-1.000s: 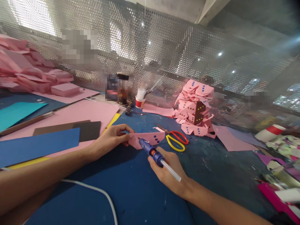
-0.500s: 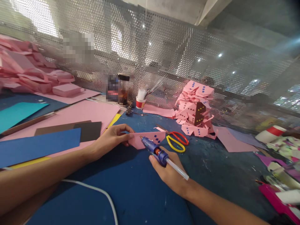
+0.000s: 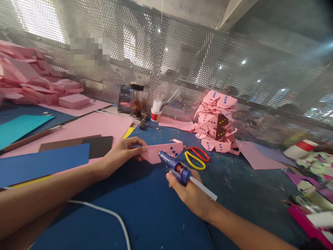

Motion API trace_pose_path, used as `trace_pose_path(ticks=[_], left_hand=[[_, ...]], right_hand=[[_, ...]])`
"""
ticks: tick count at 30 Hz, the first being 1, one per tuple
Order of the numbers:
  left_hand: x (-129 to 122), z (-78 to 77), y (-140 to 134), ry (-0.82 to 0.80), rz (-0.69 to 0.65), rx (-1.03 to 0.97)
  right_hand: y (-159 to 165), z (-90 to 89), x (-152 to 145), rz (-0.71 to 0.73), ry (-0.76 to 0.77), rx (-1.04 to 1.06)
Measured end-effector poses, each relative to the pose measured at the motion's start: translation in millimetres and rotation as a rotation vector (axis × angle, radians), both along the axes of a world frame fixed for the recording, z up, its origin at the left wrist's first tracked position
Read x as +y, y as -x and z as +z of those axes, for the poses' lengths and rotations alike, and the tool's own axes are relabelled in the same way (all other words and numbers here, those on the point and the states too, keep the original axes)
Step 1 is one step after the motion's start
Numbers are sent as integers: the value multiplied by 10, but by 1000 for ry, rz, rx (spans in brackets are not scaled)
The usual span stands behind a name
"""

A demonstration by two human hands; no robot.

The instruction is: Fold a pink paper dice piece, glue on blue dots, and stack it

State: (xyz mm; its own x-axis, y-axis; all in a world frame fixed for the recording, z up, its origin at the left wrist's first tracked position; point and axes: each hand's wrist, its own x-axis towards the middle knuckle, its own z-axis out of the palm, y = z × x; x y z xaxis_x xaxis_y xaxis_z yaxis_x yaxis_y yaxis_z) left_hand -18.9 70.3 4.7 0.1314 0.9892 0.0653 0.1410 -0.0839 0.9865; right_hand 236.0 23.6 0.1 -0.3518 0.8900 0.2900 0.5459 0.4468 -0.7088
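Observation:
Between the thumb and fingers of my left hand (image 3: 128, 151) is pinched the left end of a pink paper piece (image 3: 153, 153) with small blue squares on its right part. My right hand (image 3: 191, 192) is wrapped around a blue glue gun (image 3: 170, 162), with a clear glue stick (image 3: 204, 188) poking out of its back. The nozzle points up and left, in front of the pink piece; whether it touches the paper I cannot tell. Just beyond the glue gun lie scissors (image 3: 195, 158) with one red and one yellow handle.
A stack of pink cut pieces (image 3: 208, 121) stands against the perforated metal screen (image 3: 182, 62). Left are blue card (image 3: 47, 162), teal card (image 3: 23, 126) and a pink paper heap (image 3: 26, 76). A red-white cup (image 3: 156, 114) stands behind; a white cord (image 3: 104, 209) crosses the front.
My right hand and the glue gun have shifted slightly right and down. The pink piece has tilted a little in my left hand, its folded upper edge now showing more.

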Motion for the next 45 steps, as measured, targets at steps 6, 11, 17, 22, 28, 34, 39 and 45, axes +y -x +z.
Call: trace_pose_path(ticks=[6,11,17,22,28,34,39,45], left_hand=[[32,27,74,20,58,-97],[84,71,135,5,163,-150],[160,39,219,13,233,-181],[212,25,303,7,285,-193],[327,19,431,-9,416,-224],[394,-42,514,-41,411,-248],[430,-99,537,-27,438,-259],[445,-112,534,-33,444,-261]], right_hand=[[-4,-58,8,-22,110,107],[-40,-75,69,-111,230,137],[-130,-105,189,-94,258,143],[-151,-94,252,-80,333,184],[-133,-33,357,-27,337,143],[28,29,521,5,360,81],[153,69,595,-6,397,-31],[165,132,589,-36,400,-142]])
